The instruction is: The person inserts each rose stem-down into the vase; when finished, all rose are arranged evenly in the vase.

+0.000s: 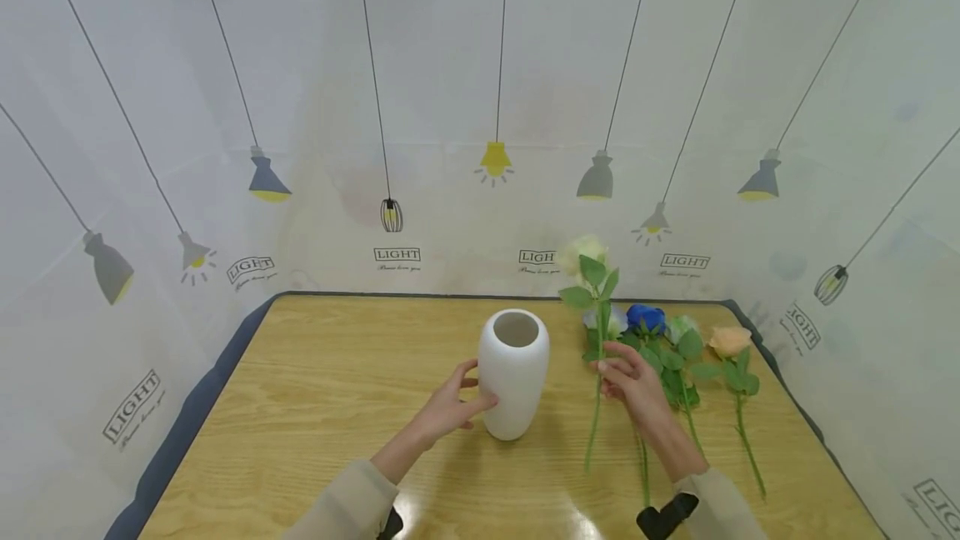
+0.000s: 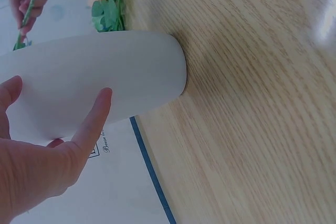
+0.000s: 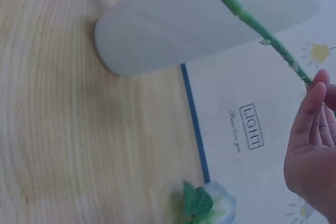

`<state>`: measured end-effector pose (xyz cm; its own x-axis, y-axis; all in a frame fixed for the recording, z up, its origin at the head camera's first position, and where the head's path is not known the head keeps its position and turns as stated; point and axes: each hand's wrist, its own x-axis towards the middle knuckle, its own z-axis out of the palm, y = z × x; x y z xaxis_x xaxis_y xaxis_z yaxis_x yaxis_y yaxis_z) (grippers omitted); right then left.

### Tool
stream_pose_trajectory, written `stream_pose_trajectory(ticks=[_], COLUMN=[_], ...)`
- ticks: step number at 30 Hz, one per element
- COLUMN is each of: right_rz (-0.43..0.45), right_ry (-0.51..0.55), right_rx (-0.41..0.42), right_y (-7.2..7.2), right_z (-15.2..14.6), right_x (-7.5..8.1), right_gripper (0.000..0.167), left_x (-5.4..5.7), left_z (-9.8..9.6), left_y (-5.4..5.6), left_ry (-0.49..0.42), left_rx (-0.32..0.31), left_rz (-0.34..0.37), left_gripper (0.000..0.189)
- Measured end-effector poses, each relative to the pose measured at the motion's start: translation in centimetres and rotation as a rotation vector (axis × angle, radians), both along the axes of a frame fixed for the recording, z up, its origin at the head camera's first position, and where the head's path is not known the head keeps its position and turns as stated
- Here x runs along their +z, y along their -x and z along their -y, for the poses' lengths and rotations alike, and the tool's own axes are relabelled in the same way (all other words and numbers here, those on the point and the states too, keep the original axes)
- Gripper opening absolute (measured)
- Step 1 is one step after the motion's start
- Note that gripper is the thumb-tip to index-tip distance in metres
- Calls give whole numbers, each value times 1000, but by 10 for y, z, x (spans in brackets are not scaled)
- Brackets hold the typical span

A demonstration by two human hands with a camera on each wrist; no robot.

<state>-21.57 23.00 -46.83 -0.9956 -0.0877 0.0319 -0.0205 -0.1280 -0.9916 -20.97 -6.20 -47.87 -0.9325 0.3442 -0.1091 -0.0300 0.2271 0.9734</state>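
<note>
A tall white vase (image 1: 513, 390) stands upright on the table, its round mouth facing up. My left hand (image 1: 447, 407) holds its left side, thumb on the near face and fingers reaching round behind, partly hidden by the vase. To the right of the vase, my right hand (image 1: 637, 386) pinches the green stem (image 3: 262, 32) of a white rose (image 1: 585, 257) between thumb and fingers. The rose is raised with its bloom up, its leaves just below the bloom, and the stem's lower end hanging down beside the vase.
Several more artificial roses lie on the wooden table (image 1: 337, 373) to the right: a blue rose (image 1: 647, 318), a peach rose (image 1: 730, 342), a pale green-white rose (image 1: 681, 328) and a pale bluish-white rose (image 1: 617, 322). A lamp-printed wall covering (image 1: 442, 107) encloses the table's back and sides.
</note>
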Motion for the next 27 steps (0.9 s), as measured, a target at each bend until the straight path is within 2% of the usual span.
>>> stream_pose_trajectory(ticks=[4,9,17,27], right_rz=[-71,-147,-168,-261], right_ry=[107,309,583,631], right_rx=[-1,-24,-171,-317], right_y=[-2,-4,0,11], right_z=[8,18,33,46], right_x=[12,24,55,81], right_gripper=[35,28,30,39], left_x=[0,0,1,1], left_z=[0,0,0,0], left_y=[0,1,0,0], left_ry=[-5,-8,-7,-6], left_rx=[-5,-8,-3,-6], left_rz=[2,4,6,6], left_gripper=[75,75,75,75])
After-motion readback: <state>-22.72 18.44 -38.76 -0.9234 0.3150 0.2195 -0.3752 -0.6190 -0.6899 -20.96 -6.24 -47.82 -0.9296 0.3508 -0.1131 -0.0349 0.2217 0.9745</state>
